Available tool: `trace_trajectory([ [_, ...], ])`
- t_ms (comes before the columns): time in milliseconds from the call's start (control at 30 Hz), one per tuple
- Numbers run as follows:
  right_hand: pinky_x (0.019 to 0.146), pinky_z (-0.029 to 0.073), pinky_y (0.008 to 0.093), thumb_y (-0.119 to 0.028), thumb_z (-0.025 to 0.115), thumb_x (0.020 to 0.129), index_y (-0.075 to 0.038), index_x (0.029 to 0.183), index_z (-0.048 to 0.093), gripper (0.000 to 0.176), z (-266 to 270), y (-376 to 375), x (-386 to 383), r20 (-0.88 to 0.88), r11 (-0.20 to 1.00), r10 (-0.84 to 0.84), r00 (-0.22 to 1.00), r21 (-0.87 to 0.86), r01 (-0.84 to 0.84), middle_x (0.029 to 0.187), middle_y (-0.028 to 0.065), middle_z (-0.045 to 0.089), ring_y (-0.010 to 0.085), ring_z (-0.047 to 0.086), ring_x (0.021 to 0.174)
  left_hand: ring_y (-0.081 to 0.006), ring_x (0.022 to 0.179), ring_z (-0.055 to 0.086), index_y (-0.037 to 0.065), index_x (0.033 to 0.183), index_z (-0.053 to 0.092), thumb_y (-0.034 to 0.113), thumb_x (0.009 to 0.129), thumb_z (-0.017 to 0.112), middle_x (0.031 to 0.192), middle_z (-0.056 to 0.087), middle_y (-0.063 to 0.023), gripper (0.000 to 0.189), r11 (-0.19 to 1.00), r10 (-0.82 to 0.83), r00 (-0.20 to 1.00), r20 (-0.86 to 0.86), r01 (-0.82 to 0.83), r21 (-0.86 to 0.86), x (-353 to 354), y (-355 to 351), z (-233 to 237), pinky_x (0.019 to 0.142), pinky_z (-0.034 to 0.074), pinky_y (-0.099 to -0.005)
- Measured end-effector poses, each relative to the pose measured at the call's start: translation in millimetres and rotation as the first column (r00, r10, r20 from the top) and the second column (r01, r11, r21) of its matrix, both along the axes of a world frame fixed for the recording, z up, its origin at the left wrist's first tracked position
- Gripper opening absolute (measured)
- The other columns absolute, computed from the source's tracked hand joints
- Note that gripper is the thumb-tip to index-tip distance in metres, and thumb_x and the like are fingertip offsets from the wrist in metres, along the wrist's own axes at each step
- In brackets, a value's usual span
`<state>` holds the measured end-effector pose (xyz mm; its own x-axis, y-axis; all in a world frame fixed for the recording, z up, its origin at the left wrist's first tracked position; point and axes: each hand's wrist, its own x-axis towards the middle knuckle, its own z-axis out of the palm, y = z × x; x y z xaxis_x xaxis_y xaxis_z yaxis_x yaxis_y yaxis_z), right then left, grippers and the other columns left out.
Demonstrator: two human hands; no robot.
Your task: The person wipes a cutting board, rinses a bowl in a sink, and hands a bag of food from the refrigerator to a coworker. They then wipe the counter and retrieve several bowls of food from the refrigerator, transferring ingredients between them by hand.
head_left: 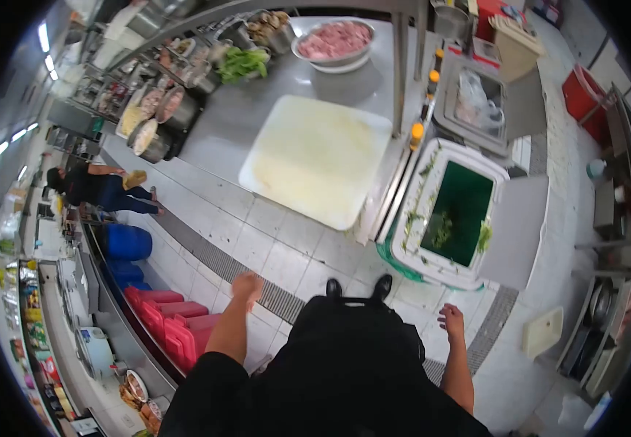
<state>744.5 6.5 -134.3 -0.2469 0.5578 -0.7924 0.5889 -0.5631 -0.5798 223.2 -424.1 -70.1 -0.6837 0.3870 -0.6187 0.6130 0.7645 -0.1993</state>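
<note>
My left hand (245,288) hangs over the tiled floor, smeared by motion, with its finger positions unclear and no object visible in it. On the other side, my right hand (450,320) hangs below the white bin, empty, with loosely curled fingers apart. A white cutting board (317,159) lies on the steel table (217,135) ahead. Behind the board stands a metal bowl of raw meat (336,41), with leafy greens (243,65) to its left. The white bin (397,240) has a green interior with leaf scraps on its rim; neither hand touches it.
Another person (104,186) stands at the left, holding something brown. Red bins (190,339) and a blue barrel (127,242) line the left counter. A grey lidded container (441,109) and bottles with orange caps (417,134) are right of the table. A floor grate (275,297) crosses the tiles.
</note>
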Motion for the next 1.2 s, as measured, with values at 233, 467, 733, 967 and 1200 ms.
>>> trace_trajectory([
  [233, 0.077, 0.05, 0.0321, -0.03, 0.057, 0.094, -0.009, 0.131, 0.053, 0.042, 89.9, 9.2, -146.0, -0.373, 0.886, 0.397, 0.839, -0.085, -0.456, 0.1, 0.0083, 0.071, 0.016, 0.066, 0.091, -0.0309, 0.082, 0.068, -0.002, 0.095, 0.067, 0.033, 0.097, 0.042, 0.093, 0.07, -0.016, 0.043, 0.211, 0.944, 0.33, -0.017, -0.565, 0.798, -7.0, -150.9, 33.9, 0.077, 0.051, -0.0412],
  [467, 0.091, 0.049, 0.0368, -0.044, 0.055, 0.096, -0.01, 0.139, 0.048, 0.055, 168.6, -131.3, -419.1, -0.486, 0.556, 0.774, 0.406, 0.217, -0.802, 0.125, 0.0081, 0.062, 0.021, 0.059, 0.11, -0.0175, 0.06, 0.062, 0.002, 0.094, 0.062, 0.023, 0.098, 0.049, 0.073, 0.064, -0.0058, 0.025, -0.629, 0.501, 0.459, 0.734, -0.39, 0.673, 18.3, -30.1, 125.0, 0.052, 0.052, -0.0322],
  [733, 0.069, 0.056, 0.0402, -0.052, 0.058, 0.089, -0.002, 0.109, 0.054, 0.054, 167.7, -237.8, -614.6, -0.898, 0.508, 0.125, 0.421, -0.307, -0.805, 0.109, 0.0182, 0.063, 0.0268, 0.064, 0.089, -0.0238, 0.105, 0.062, 0.012, 0.133, 0.055, 0.031, 0.095, 0.056, 0.129, 0.059, -0.0144, 0.043, 0.025, 0.41, 0.691, 0.595, -0.661, 0.75, -18.7, -54.0, 135.3, 0.094, 0.05, -0.0397],
  [967, 0.075, 0.055, 0.0333, -0.019, 0.053, 0.093, -0.003, 0.111, 0.06, 0.025, 277.1, -124.9, -715.7, -0.818, 0.913, 0.38, 0.432, 0.259, -0.315, 0.104, 0.0072, 0.065, 0.0177, 0.065, 0.093, -0.0335, 0.105, 0.064, 0.007, 0.125, 0.06, 0.037, 0.088, 0.059, 0.116, 0.066, -0.0177, 0.047, 0.313, 0.638, 0.637, 0.433, -0.728, 0.61, -51.6, -242.0, 6.8, 0.091, 0.05, -0.0371],
  [1200, 0.096, 0.045, 0.048, -0.053, 0.049, 0.09, -0.001, 0.135, 0.041, 0.069, 134.2, -95.5, -831.4, 0.473, -0.043, 0.524, 0.709, 0.845, -0.532, 0.141, 0.0254, 0.041, 0.0428, 0.049, 0.12, -0.0184, 0.053, 0.059, 0.006, 0.108, 0.069, 0.03, 0.086, 0.059, 0.068, 0.062, -0.0094, 0.034, -0.303, 0.791, -0.018, 0.611, -0.88, 0.367, -34.3, -322.6, -59.6, 0.052, 0.052, -0.0357],
])
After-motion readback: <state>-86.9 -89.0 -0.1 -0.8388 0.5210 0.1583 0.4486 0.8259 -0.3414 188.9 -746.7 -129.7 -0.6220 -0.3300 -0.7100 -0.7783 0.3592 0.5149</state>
